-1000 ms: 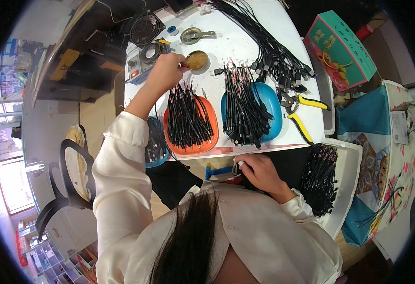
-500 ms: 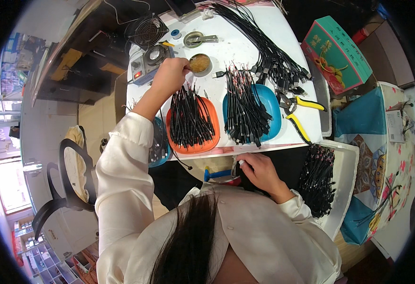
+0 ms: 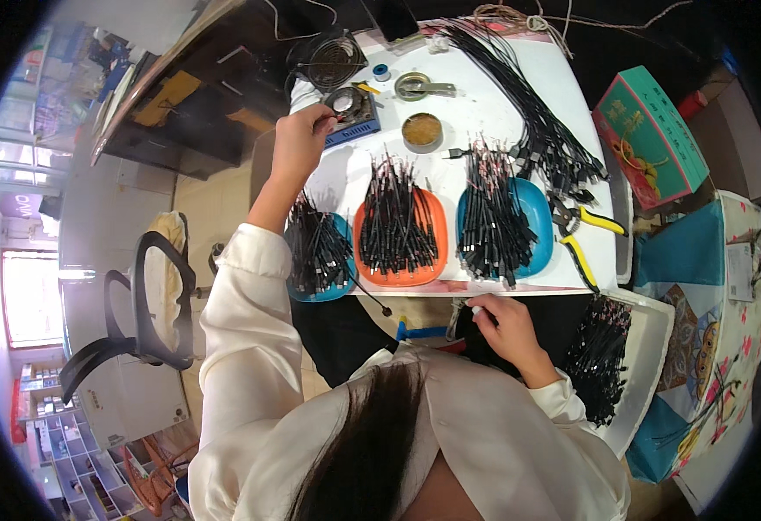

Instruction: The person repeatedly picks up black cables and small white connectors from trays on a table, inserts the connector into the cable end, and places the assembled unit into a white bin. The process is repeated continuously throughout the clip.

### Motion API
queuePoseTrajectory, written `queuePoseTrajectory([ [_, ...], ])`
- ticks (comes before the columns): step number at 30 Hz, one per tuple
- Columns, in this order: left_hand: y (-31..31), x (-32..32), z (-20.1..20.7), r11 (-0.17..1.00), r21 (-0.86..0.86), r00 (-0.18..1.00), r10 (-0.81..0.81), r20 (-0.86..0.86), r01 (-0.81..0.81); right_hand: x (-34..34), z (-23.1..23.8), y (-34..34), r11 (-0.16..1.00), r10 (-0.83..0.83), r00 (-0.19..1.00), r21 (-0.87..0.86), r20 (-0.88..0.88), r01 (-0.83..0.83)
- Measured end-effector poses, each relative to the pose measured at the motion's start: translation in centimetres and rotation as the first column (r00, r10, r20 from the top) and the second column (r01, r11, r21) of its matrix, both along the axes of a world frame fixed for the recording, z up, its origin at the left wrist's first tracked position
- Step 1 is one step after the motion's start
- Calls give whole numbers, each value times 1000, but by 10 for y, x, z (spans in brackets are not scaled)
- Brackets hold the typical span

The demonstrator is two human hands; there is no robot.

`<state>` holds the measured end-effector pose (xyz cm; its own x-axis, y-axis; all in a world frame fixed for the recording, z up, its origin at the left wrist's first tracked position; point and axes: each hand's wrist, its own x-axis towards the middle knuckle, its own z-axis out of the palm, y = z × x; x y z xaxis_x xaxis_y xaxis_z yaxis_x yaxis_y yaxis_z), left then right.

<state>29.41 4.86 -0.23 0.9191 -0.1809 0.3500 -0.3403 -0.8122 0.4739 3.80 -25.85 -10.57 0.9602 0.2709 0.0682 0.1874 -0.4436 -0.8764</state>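
Note:
My left hand is closed in a pinch beside a small blue heating pot with a round silvery well on top. What its fingertips hold is too small to make out. An open tin of amber, crusty material lies to its right. Below, black cables with stripped ends fill a left blue tray, an orange tray and a right blue tray. My right hand is curled just off the table's front edge, a small white bit showing at its fingers; anything gripped there is hidden.
Yellow-and-black wire strippers lie at the table's right edge, below a long cable bundle. A white bin of cables stands at right. Behind the pot are a small fan and a solder spool. A chair stands left.
My left hand has moved left from the amber tin to the heating pot. My right hand stays by the table edge. The whole view has shifted, with the table appearing farther right.

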Motion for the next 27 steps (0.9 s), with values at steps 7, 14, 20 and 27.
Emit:
queuePoseTrajectory([
  [7, 29, 32, -11, 983, 186, 999, -6, 54, -4, 2, 1, 2, 999, -26, 1000, 37, 3, 26],
  [14, 24, 49, -17, 982, 181, 999, -47, 6, 46, 4, 1, 1, 999, -13, 1000, 44, -15, 14],
  [20, 24, 56, -20, 957, 282, 997, -79, 0, 76, 5, 3, 0, 999, 1, 1000, 48, -4, -1],
  [27, 23, 66, -18, 932, 353, 997, -64, -52, 78, 5, 1, -2, 999, 8, 1000, 34, 22, -9],
])
